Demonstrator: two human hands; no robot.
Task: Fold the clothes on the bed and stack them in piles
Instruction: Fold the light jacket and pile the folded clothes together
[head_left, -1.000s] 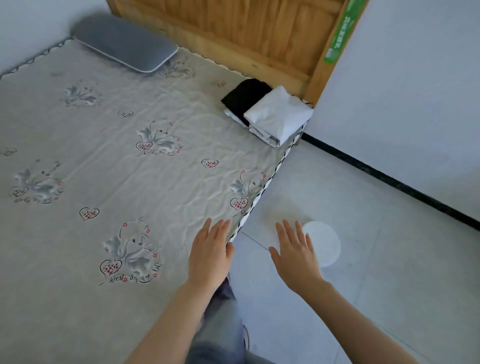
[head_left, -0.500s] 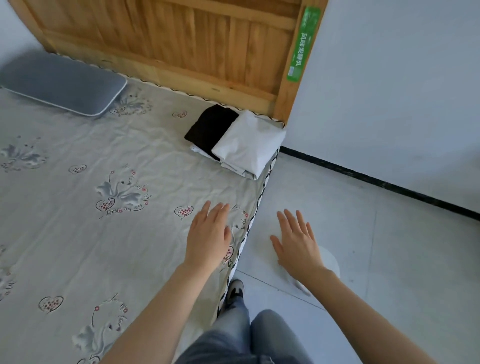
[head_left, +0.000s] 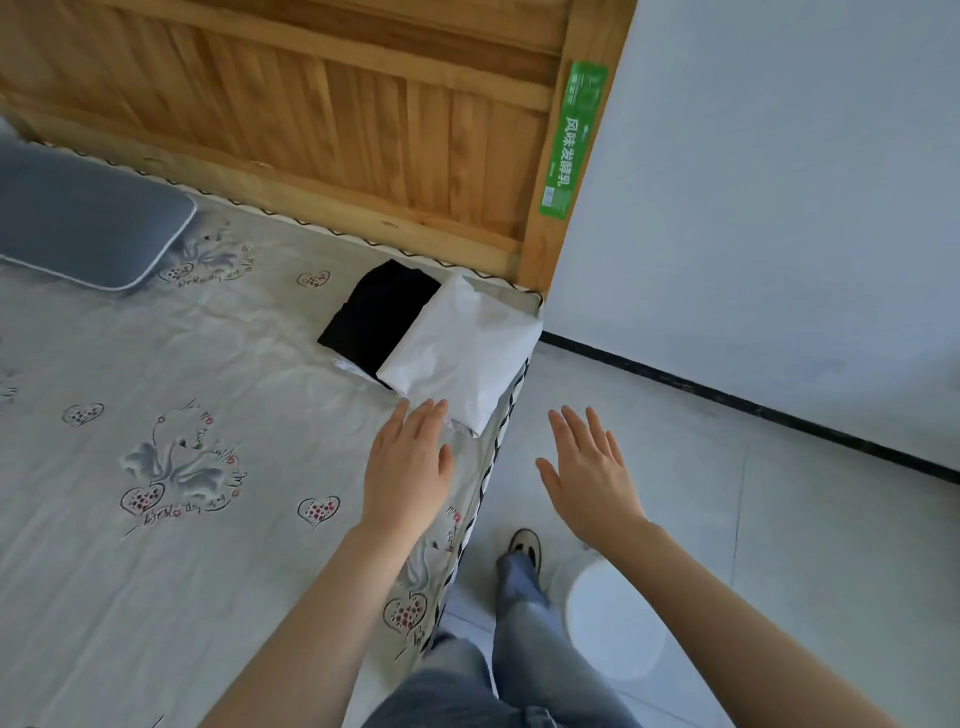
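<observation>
A folded white garment (head_left: 462, 353) and a folded black garment (head_left: 382, 314) lie side by side on a thin pale piece in the bed's far right corner, by the headboard. My left hand (head_left: 408, 467) is stretched out flat with straight fingers over the patterned sheet (head_left: 156, 519), its fingertips just short of the white garment's near edge. My right hand (head_left: 589, 473) is spread flat in the air over the floor, to the right of the bed edge. Neither hand holds anything.
A grey pillow (head_left: 88, 228) lies at the far left by the wooden headboard (head_left: 322, 130). The bed's right edge (head_left: 493, 467) runs toward me. On the grey floor are a round white object (head_left: 615, 623) and my jeans leg and shoe (head_left: 524, 545). A white wall stands at right.
The view has moved toward the headboard corner, so the folded stack is much nearer. Both hands have stayed flat and now reach close to it, the left almost at the white garment.
</observation>
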